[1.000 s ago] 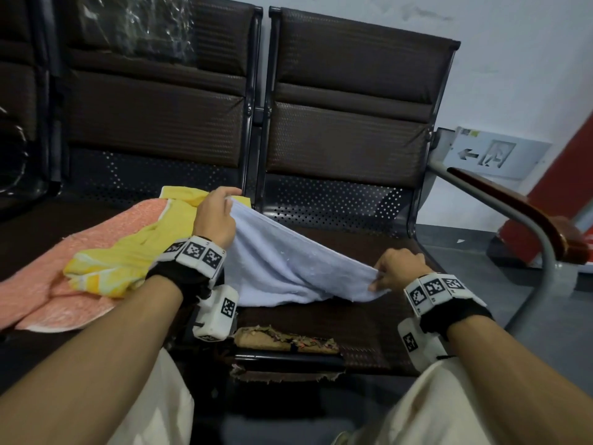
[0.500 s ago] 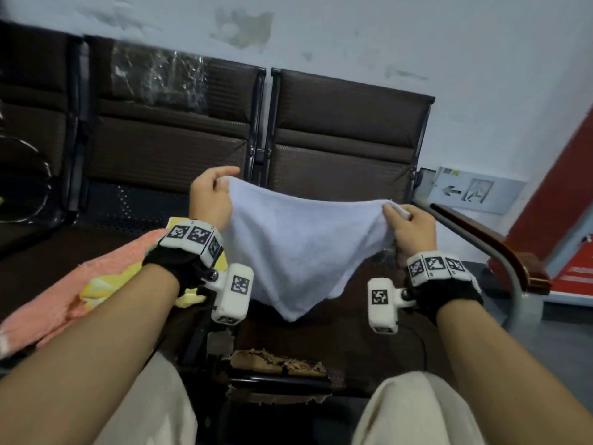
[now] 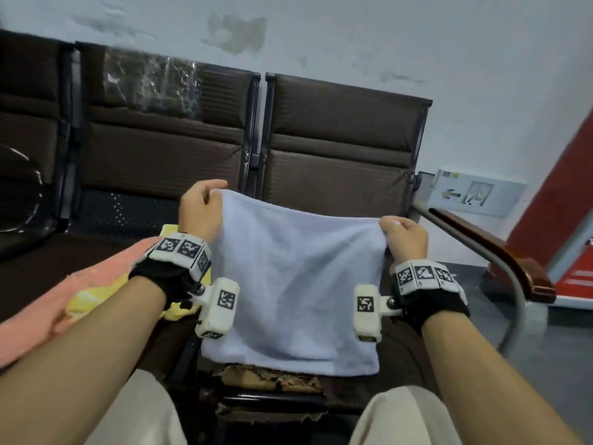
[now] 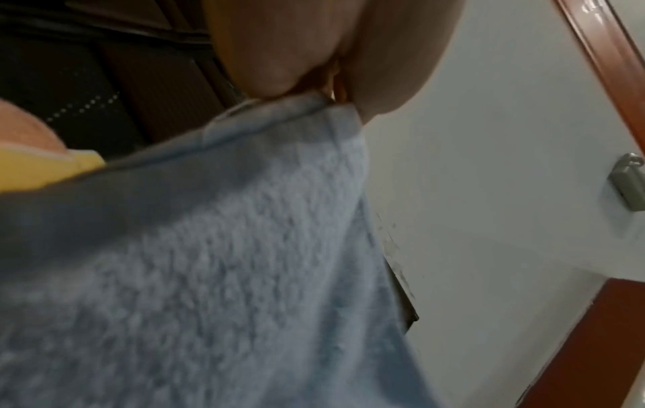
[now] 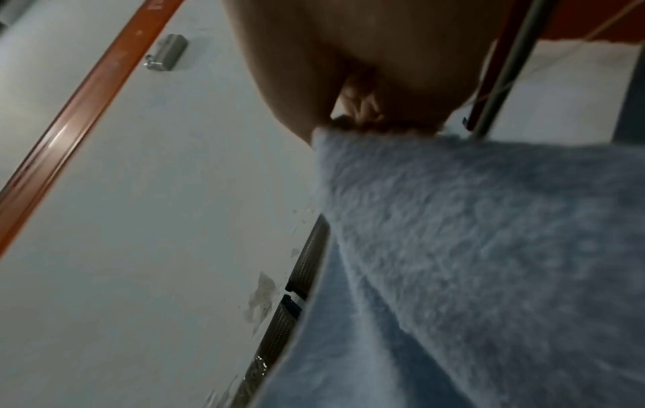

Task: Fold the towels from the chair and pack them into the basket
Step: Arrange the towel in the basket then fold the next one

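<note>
Light blue towel: the light blue towel [image 3: 295, 284] hangs spread out in the air between the two hands, over the right-hand seat of the row of chairs; its top edge sags a little between the held corners; its bottom edge lies across the front of the seat, just above the torn seat edge [image 3: 272, 379]; in both wrist views its looped pile fills the lower part of the picture

Left hand: the left hand [image 3: 200, 208] is raised and closed on the towel's upper left corner, the fingers curled round the hem; the left wrist view shows the corner bunched between thumb and fingers [image 4: 279, 55]

Right hand: the right hand [image 3: 405, 238] grips the upper right corner, a little lower than the left; the right wrist view shows the cloth gathered into the curled fingers [image 5: 363, 107]

Other towels: a yellow towel [image 3: 96, 293] lies on the seat to the left, partly behind the left forearm, resting on a pink towel [image 3: 48, 303] that spreads toward the left edge of the view; both are well clear of the held towel

Chair: the chair [image 3: 340, 149] has a dark brown padded back and a perforated lower panel; a wooden-topped armrest [image 3: 500, 248] stands on its right side; clear plastic film [image 3: 150, 81] covers part of the neighbouring chair's back

Surroundings: a pale wall [image 3: 417, 43] with worn patches behind; a direction sign [image 3: 471, 194] low on it

Basket: not seen in any view
</note>
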A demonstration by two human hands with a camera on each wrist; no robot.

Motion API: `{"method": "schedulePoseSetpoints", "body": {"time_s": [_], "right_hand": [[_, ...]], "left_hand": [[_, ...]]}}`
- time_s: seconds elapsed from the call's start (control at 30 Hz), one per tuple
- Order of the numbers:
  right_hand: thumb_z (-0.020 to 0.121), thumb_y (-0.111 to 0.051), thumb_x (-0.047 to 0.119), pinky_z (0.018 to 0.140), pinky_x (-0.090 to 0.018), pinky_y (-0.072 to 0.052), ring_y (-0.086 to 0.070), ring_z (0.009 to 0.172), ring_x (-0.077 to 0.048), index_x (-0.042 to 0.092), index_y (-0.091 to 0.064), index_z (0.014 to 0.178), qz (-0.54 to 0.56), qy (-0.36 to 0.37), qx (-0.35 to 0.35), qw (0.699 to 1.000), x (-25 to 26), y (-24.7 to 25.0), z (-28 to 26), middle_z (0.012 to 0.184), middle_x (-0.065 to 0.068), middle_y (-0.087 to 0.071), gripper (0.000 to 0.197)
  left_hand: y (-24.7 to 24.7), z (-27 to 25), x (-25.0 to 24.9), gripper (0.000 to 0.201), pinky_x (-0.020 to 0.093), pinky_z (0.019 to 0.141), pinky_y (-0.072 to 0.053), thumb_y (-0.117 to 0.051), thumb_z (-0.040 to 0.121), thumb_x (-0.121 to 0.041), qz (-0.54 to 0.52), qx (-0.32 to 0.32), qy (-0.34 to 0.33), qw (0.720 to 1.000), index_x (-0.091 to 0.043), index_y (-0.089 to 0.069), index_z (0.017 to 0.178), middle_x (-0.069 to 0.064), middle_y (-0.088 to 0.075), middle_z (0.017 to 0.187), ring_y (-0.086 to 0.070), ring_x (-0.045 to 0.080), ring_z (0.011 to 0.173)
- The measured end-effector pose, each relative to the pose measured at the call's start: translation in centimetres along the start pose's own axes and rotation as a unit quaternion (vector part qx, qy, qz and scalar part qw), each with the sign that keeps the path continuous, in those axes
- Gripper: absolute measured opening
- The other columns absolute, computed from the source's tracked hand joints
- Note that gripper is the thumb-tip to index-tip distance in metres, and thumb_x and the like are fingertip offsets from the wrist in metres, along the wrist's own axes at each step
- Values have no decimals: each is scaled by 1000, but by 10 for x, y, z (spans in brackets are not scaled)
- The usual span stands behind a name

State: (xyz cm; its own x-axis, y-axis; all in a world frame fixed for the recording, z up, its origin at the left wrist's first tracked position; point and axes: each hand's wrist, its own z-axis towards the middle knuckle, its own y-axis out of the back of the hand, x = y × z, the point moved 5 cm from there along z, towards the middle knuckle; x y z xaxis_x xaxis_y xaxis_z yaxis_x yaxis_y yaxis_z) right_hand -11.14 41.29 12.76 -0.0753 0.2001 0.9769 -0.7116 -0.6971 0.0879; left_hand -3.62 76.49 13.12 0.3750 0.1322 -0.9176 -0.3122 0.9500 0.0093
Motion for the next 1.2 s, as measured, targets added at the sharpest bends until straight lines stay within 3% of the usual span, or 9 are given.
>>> {"method": "schedulePoseSetpoints", "body": {"time_s": [0.17, 0.27, 0.37, 0.47, 0.53, 0.7, 0.83, 0.97, 1.2], "right_hand": [[83, -57, -1, 41, -20, -39, -49, 47, -15, 5, -72, 78, 174, -89, 145, 970, -37, -43, -22, 62, -9, -60, 17], [85, -58, 0, 63, -25, -55, -66, 71, -18, 3, -72, 92, 189, -104, 282, 935, -51, -64, -41, 82, -12, -70, 16], [89, -52, -8, 79, -31, -56, -67, 81, -19, 6, -66, 102, 79, -29, 392, 916, -57, -79, -54, 89, -9, -71, 24], [89, -57, 2, 72, -23, -55, -65, 73, -7, 17, -71, 89, -172, 178, 341, 907, -51, -83, -56, 84, 2, -70, 21], [87, -64, 11, 67, -11, -46, -60, 72, -1, 19, -72, 84, -217, 249, 321, 888, -44, -88, -59, 86, 8, -62, 12], [86, -67, 19, 66, -30, -54, -64, 71, -11, 21, -68, 82, -170, 226, 329, 901, -46, -99, -59, 75, 5, -69, 4], [78, -76, 19, 63, -20, -49, -62, 71, -11, 18, -66, 79, -161, 214, 326, 907, -51, -108, -61, 76, 2, -68, 10], [76, -78, 22, 66, -20, -52, -63, 72, -7, 22, -66, 75, -145, 202, 311, 917, -49, -108, -62, 75, 4, -68, 12], [75, -78, 18, 60, -18, -50, -60, 64, -3, 21, -61, 85, -133, 162, 339, 917, -44, -101, -70, 71, 5, -66, 20]], "left_hand": [[-33, -22, 34, 20, 36, 76, -53, -56, 89, -11, -40, 70, 72, 994, -22, -66, 101, 5, -68, 91, -62, 14, 79], [-48, -38, 52, 17, 36, 81, -53, -59, 89, -9, -42, 108, 90, 989, -17, -70, 99, 6, -71, 93, -64, 14, 82], [-57, -51, 69, 16, 29, 77, -52, -60, 88, -8, -48, 129, 101, 985, -17, -71, 95, -5, -69, 81, -62, 3, 73], [-65, -57, 78, 16, 22, 67, -47, -63, 86, -7, -25, 157, 90, 983, -19, -72, 92, -9, -67, 74, -59, -5, 61], [-69, -59, 78, 15, 18, 65, -48, -65, 85, -9, -3, 181, 73, 981, -20, -72, 92, -11, -68, 74, -59, -6, 62], [-78, -65, 81, 20, 24, 67, -50, -70, 82, -10, -41, 212, 112, 970, -15, -70, 101, 1, -71, 84, -63, 6, 68], [-84, -74, 76, 15, 21, 77, -56, -68, 82, -7, -48, 256, 94, 961, -12, -71, 97, 5, -74, 91, -71, 13, 86], [-83, -77, 72, 13, 31, 86, -54, -63, 88, -14, -69, 265, 108, 956, -15, -73, 97, 4, -74, 93, -70, 16, 92], [-75, -84, 56, 21, 21, 81, -55, -66, 85, -10, -24, 323, 19, 946, -27, -71, 96, -5, -75, 92, -69, 6, 90]]}}
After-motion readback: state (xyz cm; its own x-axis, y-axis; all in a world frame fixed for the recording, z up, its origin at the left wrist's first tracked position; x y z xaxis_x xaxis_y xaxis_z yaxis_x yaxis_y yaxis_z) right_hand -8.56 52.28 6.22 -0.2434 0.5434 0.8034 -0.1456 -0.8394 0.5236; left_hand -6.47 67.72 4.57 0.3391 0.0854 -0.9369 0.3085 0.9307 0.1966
